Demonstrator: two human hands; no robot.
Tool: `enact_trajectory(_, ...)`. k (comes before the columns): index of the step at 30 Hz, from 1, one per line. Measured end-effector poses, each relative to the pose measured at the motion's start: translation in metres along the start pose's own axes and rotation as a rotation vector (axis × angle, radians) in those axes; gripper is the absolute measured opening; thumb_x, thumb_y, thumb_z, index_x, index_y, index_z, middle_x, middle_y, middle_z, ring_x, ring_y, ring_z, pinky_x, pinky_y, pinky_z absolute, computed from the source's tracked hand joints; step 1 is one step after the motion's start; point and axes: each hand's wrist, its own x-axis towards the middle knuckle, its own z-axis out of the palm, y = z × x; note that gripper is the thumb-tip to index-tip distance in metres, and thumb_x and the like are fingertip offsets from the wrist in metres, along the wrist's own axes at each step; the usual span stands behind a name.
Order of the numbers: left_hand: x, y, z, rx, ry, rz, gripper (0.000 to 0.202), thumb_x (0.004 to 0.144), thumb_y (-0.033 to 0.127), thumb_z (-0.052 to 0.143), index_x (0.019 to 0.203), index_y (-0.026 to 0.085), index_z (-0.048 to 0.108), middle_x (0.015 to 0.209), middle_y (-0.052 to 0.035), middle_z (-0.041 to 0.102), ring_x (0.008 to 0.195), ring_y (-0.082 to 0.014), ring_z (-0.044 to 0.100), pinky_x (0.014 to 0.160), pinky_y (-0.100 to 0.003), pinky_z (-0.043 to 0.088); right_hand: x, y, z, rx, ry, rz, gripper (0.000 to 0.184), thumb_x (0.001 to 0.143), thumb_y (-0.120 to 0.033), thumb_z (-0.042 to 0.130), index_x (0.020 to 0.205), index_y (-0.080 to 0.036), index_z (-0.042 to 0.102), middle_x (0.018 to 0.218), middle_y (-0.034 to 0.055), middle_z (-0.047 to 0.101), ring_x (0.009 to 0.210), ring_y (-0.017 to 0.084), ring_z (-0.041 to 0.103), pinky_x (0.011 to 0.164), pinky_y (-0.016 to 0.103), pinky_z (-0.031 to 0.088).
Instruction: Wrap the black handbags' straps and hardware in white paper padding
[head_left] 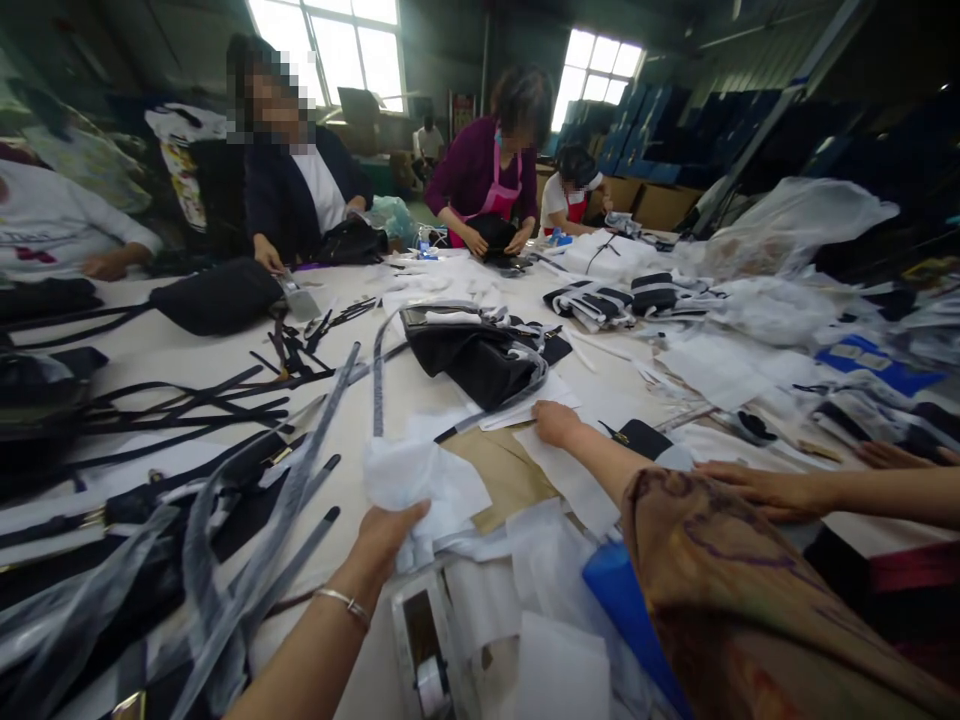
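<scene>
My left hand (390, 540), with a silver bracelet at the wrist, is closed on crumpled white tissue paper (431, 475). Farther right, my right hand (559, 424) has its fingers curled on a white paper sheet (581, 485); its fingertips are partly hidden. Between the hands lies a piece of brown paper (506, 470), partly under the white sheets. Just beyond them a black bag (480, 360) rests on the table, its strap (379, 390) wrapped in pale film.
Black straps (300, 500), some film-wrapped, cover the left side. A tape dispenser (424, 650) and a blue item (630, 610) lie near me. A co-worker's hand (772, 490) reaches in from the right. Several people work across the table (337, 400). Clear plastic (795, 225) is heaped at right.
</scene>
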Motion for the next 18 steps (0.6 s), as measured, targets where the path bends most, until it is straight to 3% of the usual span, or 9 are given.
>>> enact_trajectory(3,0.005,-0.004,0.002,-0.029,0.028,-0.015,0.056,0.053,0.029,0.089,0.103,0.012,0.07,0.107,-0.0147,0.073,0.099,-0.03,0.069,0.084,-0.038,0.057,0.015,-0.002,0.011,-0.027,-0.029,-0.063,0.036,0.087,-0.011,0.045,0.118,-0.006,0.064,0.121,0.02,0.061,0.109,0.024,0.059,0.089,0.031,0.043)
enact_trajectory(11,0.002,0.0,0.005,-0.102,0.034,-0.044,0.054,0.052,0.023,0.09,0.102,0.013,0.07,0.105,-0.0136,0.074,0.097,-0.0294,0.07,0.083,-0.037,0.058,0.029,-0.02,0.015,-0.069,-0.015,-0.102,0.037,0.091,-0.016,0.043,0.123,-0.01,0.06,0.123,0.022,0.061,0.112,0.03,0.059,0.092,0.041,0.046)
enact_trajectory(18,-0.006,0.009,0.02,-0.232,-0.034,-0.127,0.047,0.056,0.014,0.085,0.1,0.008,0.068,0.106,-0.0157,0.073,0.092,-0.0295,0.071,0.078,-0.037,0.059,0.027,-0.043,-0.002,-0.038,0.024,-0.124,0.034,0.093,-0.009,0.038,0.109,-0.007,0.067,0.114,0.0206,0.066,0.107,0.028,0.062,0.091,0.035,0.047)
